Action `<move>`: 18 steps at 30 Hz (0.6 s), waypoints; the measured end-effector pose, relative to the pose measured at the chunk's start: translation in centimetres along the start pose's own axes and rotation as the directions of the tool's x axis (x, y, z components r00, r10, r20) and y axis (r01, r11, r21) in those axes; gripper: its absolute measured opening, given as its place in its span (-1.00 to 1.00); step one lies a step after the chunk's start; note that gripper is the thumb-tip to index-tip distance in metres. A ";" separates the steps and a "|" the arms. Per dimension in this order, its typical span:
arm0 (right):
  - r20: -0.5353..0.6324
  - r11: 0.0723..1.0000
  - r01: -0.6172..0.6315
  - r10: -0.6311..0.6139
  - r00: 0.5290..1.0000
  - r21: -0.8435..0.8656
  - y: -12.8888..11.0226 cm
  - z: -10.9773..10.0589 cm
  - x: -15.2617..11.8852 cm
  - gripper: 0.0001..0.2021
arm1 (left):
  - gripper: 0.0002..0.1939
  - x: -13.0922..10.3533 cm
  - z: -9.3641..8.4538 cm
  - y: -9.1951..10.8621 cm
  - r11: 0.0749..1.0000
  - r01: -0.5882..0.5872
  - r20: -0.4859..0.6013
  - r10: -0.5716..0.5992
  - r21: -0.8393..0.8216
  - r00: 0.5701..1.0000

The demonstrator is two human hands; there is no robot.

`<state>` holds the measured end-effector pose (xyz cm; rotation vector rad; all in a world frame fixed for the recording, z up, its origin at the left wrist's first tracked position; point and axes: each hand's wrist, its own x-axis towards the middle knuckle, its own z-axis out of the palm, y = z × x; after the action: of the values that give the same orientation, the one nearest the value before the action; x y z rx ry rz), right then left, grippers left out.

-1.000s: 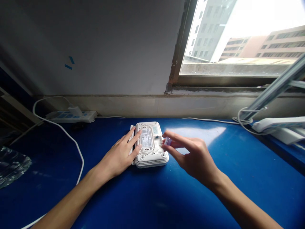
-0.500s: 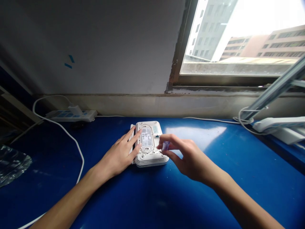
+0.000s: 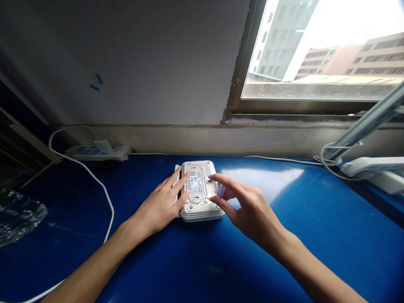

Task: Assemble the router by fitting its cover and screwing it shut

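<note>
Head view, white vented router (image 3: 200, 198), underside up

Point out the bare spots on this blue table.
Bare: blue table in front of the white router, between both forearms; also right of the right hand. Crowded: left, white cable and crumpled plastic.

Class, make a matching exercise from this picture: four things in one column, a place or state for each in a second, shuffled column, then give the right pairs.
Things:
1. white plastic router
2. left hand
3. white power strip
4. crinkled clear plastic sheet

Places or states:
A. by the wall, back left
B. lying underside up on the blue table
C. at the table's far left edge
D. fingers resting on the router's left side

Pairs: 1-B, 2-D, 3-A, 4-C
</note>
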<state>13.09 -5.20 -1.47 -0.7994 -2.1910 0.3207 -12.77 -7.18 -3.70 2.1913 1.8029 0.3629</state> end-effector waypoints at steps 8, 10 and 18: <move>0.262 0.982 -0.035 -0.015 0.965 0.183 0.5 -1.7 0.1 -0.61 | -0.34 -0.1 0.0 -0.2 1.000 -0.007 -0.006 0.007 -0.005 1.000; 0.256 0.975 -0.047 -0.010 0.967 0.216 0.7 -1.6 0.1 -0.62 | -0.34 -0.1 0.0 -0.2 1.000 -0.005 -0.012 0.005 -0.003 1.000; 0.141 0.977 -0.121 0.097 0.985 0.176 -0.2 -0.3 -0.2 -0.66 | -0.35 0.0 0.1 -0.1 1.000 -0.004 -0.019 0.004 -0.003 1.000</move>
<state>13.28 -5.46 -1.31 -0.8166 -2.2036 0.6382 -12.82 -7.13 -3.84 2.1973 1.8071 0.3884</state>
